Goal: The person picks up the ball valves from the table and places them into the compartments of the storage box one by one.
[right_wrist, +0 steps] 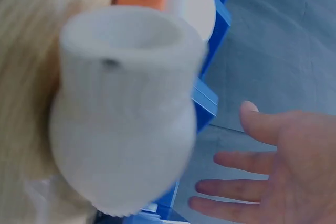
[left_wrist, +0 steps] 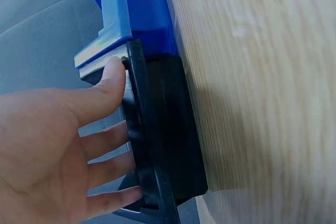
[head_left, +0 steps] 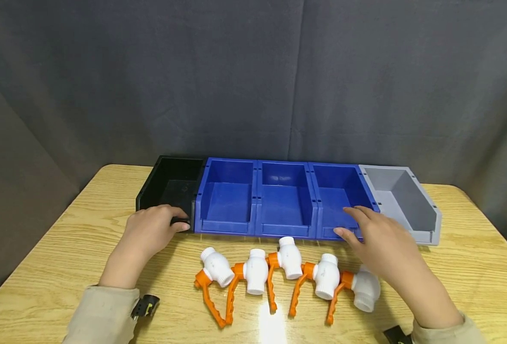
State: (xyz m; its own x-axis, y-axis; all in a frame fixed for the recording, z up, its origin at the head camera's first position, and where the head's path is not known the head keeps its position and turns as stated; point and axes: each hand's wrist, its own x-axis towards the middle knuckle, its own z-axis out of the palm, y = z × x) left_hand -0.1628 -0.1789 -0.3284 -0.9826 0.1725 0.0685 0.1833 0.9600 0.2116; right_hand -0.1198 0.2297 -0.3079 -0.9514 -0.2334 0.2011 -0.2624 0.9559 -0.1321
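Note:
At the left end of the row, my left hand [head_left: 156, 228] holds the front lip of the black bin [head_left: 140, 193]. In the left wrist view its thumb lies on the bin's rim and the fingers pass behind the lip, tips hidden. My right hand [head_left: 384, 241] hovers, fingers spread, before the right blue bin [head_left: 334, 224]. It holds nothing. Below it lies a white ball valve [head_left: 366, 289] with an orange handle, large and blurred in the right wrist view. Several more such valves, like the leftmost ball valve [head_left: 217, 267], lie side by side on the table.
Two more blue bins, the left blue bin [head_left: 226, 227] and the middle blue bin [head_left: 284, 230], stand between the black bin and the right blue bin. A grey bin [head_left: 433, 234] closes the row. Behind the wooden table [head_left: 64, 248] hangs a dark grey curtain [head_left: 253, 81].

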